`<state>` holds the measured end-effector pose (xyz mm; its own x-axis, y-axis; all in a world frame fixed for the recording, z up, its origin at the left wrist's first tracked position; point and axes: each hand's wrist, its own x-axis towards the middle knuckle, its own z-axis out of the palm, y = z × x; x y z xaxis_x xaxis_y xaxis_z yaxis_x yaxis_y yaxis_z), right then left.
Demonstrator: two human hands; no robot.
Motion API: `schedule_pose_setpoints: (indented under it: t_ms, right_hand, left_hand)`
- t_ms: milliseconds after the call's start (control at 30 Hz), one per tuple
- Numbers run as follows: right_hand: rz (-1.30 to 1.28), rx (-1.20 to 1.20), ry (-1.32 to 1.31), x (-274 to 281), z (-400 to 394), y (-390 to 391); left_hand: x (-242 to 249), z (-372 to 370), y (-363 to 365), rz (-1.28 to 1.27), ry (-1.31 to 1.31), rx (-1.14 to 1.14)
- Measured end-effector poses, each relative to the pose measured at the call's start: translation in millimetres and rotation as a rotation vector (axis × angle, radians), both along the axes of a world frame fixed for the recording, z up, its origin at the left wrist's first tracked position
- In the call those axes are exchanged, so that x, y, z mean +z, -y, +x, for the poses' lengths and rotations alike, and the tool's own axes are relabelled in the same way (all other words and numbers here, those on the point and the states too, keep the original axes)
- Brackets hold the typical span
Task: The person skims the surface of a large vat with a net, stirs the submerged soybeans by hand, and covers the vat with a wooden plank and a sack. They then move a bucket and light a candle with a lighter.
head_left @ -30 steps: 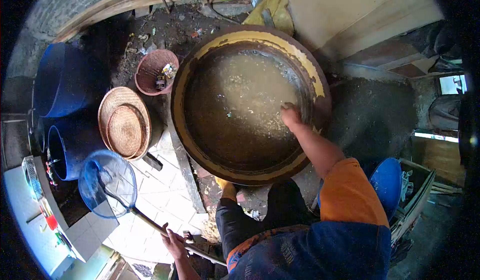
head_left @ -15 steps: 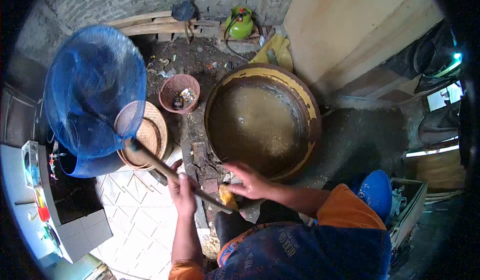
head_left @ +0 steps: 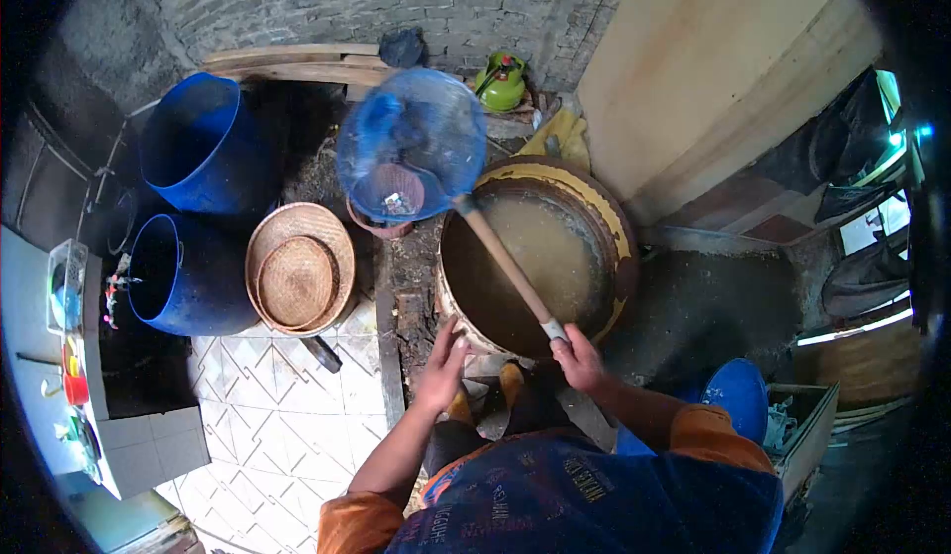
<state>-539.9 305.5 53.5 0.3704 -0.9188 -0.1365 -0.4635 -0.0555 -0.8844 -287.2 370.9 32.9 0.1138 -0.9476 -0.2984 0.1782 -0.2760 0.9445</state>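
Note:
My right hand [head_left: 582, 361] is wrapped round the lower end of a long wooden handle [head_left: 507, 269]. At the handle's far end is a round blue mesh scoop net [head_left: 456, 148], held in the air to the left of and beyond a big round vat [head_left: 624, 247]. The handle crosses above the vat, which holds cloudy brownish liquid. Off the handle, my left hand [head_left: 441, 374] is open with its fingers apart, close to the vat's near left side. Behind the net's mesh a pink plastic basket [head_left: 381, 225] with small scraps in it shows through.
To the left stand two blue barrels [head_left: 203, 172] and woven trays [head_left: 342, 247] stacked together. A green gas cylinder [head_left: 500, 86] is by the brick wall. A blue round lid or tub [head_left: 738, 395] sits at the right. Tall wooden boards [head_left: 703, 68] lean behind the vat.
The net has swung from the left over toward the vat and pink basket. My left hand has let go of the handle, and my right hand, open before, now grips its end.

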Motion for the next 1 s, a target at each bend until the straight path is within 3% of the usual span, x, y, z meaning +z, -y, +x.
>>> schedule_pose_setpoints:
  t_ms: [167,233,367,400,433,500,633,700,733,800,933,1000]
  right_hand:
    - [-0.014,-0.152,-0.057,-25.2,-50.7,-7.4]
    - [-0.034,-0.160,-0.129,-41.3,-73.4,-12.5]
    - [0.166,-0.204,-0.261,-68.3,-114.4,-21.0]
    - [0.300,-0.196,-0.291,-55.5,-118.7,-21.1]
    - [0.314,-0.204,-0.288,-50.6,-125.5,-21.0]
    - [0.704,-0.239,-0.187,-44.1,-140.7,-25.2]
    - [0.784,-0.219,-0.167,-44.7,-181.0,-45.9]
    - [-0.069,0.360,-0.233,-75.0,-217.5,-58.6]
    - [-0.059,0.360,-0.232,-77.0,-226.2,-62.3]
    - [0.555,0.191,0.076,-66.7,-241.3,-63.5]
    - [0.834,0.036,0.001,-33.7,-243.9,-49.7]
    - [1.327,-0.480,0.152,-14.8,-231.8,-34.5]
  left_hand:
    - [-113.9,30.3,-109.5,0.318,0.254,0.139]
    - [-120.8,36.3,-152.5,0.404,0.299,0.196]
    - [-141.4,31.5,-228.5,0.673,0.201,0.413]
    - [-133.9,28.9,-241.3,0.752,0.173,0.370]
    - [-124.4,23.4,-247.0,0.825,0.141,0.330]
    - [-125.8,9.7,-256.7,0.959,0.124,0.319]
    - [-123.7,-17.5,-261.2,1.144,0.068,0.372]
    - [-136.2,-21.5,-266.0,1.140,0.028,0.408]
    - [-137.5,-23.2,-267.8,1.048,0.031,0.341]
    - [-143.0,-31.5,-259.2,1.004,0.050,0.311]
    - [-143.8,-43.6,-238.7,0.946,-0.002,0.334]
    - [-140.6,-48.0,-224.4,0.935,-0.008,0.363]
